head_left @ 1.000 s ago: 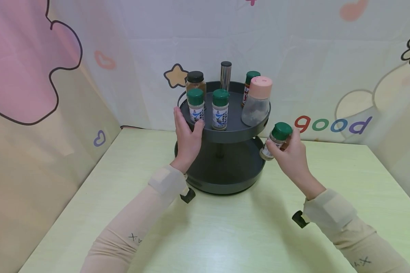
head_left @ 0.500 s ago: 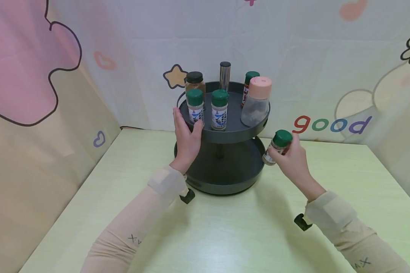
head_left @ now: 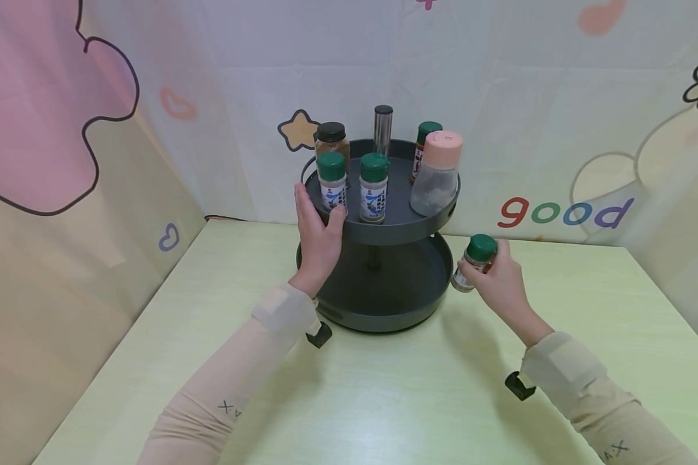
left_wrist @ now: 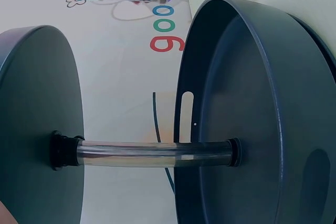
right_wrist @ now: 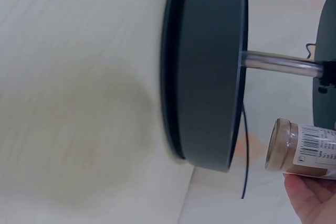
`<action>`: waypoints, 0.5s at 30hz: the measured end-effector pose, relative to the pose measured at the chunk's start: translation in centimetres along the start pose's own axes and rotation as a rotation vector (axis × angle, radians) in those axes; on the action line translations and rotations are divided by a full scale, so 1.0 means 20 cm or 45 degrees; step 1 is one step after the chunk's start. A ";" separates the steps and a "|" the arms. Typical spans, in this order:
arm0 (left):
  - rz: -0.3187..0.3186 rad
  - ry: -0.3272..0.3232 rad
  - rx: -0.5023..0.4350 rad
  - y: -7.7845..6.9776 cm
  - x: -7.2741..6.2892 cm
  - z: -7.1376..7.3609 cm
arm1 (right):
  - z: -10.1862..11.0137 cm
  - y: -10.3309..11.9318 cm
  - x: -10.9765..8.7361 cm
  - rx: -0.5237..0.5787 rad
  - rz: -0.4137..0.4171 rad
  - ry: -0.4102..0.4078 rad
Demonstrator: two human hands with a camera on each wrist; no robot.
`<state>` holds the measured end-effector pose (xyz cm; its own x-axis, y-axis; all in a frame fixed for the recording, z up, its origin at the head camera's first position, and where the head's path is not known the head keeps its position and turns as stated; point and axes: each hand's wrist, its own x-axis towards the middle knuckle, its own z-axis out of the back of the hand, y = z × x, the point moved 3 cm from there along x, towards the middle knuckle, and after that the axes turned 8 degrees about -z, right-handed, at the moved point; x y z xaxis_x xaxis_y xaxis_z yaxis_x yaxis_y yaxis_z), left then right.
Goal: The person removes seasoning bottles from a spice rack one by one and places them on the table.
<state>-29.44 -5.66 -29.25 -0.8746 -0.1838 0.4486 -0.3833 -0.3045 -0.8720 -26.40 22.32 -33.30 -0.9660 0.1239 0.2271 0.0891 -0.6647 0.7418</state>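
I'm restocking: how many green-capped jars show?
4: on the upper tray, one jar front left, a second jar right of it, a third jar behind the pink-capped bottle; a fourth jar in the right hand. More may be hidden.

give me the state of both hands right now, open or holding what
Left hand: open, fingers straight at the edge of the upper tray.
Right hand: closed, holding a green-capped jar.
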 end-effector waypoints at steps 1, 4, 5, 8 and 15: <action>0.002 0.001 0.000 0.00 0.00 0.00 | 0.00 -0.01 0.00 -0.007 -0.007 -0.001; 0.004 0.001 0.002 0.00 0.00 0.00 | -0.01 -0.04 0.01 -0.023 -0.030 -0.006; 0.004 0.001 0.002 0.00 0.00 0.00 | -0.01 -0.05 0.01 -0.028 -0.039 -0.006; 0.001 -0.001 0.001 0.01 0.00 0.00 | -0.02 -0.08 0.01 -0.036 -0.064 0.001; -0.001 -0.001 0.000 0.01 0.00 0.00 | -0.04 -0.13 0.02 -0.025 -0.116 0.051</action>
<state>-29.49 -5.68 -29.38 -0.8739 -0.1846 0.4497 -0.3842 -0.3046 -0.8716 -27.24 23.60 -35.63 -0.9788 0.1552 0.1336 -0.0040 -0.6665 0.7455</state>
